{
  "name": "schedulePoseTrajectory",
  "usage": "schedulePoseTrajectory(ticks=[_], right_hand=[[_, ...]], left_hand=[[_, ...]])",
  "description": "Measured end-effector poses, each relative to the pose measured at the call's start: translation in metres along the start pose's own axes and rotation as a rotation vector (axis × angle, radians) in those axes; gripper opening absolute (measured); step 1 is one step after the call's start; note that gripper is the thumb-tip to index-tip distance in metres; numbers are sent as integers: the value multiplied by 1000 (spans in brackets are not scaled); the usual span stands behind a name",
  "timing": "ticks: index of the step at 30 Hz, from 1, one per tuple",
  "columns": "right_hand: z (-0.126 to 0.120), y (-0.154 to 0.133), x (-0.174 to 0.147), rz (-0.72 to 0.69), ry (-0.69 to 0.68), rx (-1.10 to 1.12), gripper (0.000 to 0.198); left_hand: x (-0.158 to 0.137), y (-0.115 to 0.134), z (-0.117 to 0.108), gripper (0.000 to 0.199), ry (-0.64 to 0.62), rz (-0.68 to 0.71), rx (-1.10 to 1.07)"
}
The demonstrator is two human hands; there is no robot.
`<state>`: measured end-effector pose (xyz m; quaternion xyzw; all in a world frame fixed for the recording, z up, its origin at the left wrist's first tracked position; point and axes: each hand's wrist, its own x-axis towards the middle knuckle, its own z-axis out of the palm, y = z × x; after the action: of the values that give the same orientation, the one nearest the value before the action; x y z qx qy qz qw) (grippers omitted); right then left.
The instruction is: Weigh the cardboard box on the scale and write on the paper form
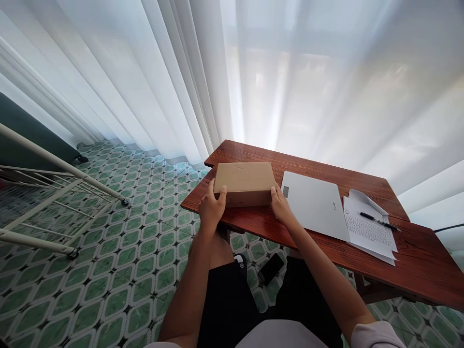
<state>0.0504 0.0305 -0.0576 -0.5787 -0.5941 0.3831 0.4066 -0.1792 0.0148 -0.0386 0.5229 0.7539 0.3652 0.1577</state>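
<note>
Both hands, left (212,208) and right (281,205), clamp the closed brown cardboard box (243,183) at frame centre, near the red-brown wooden table's (416,261) left edge; uneven pressure could tip it floorward.

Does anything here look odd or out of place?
Little stands out. A dark phone lies on the tiled floor under the wooden table, an odd spot. Both hands, left hand and right hand, grip the closed cardboard box.
</note>
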Motion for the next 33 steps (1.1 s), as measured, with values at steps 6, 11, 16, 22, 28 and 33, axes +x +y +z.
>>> schedulePoseTrajectory(ticks=[6, 11, 16, 22, 28, 33], right_hand=[[-1, -5, -1, 7, -10, 14, 72], [-1, -7, -2, -10, -16, 34, 71], [-1, -6, -3, -12, -24, 53, 72], [0, -6, -6, -20, -19, 79, 73], [-8, -12, -12, -35, 2, 95, 73], [-20, -15, -16, -74, 52, 119, 70]], left_hand=[[-1, 4, 0, 66, 6, 2, 3], [-2, 7, -1, 66, 28, 1, 30], [-2, 10, -2, 64, 47, 8, 39], [-4, 14, -5, 63, 82, 15, 62], [-11, 25, -8, 62, 116, 24, 43], [-14, 39, -8, 59, 126, 53, 26]])
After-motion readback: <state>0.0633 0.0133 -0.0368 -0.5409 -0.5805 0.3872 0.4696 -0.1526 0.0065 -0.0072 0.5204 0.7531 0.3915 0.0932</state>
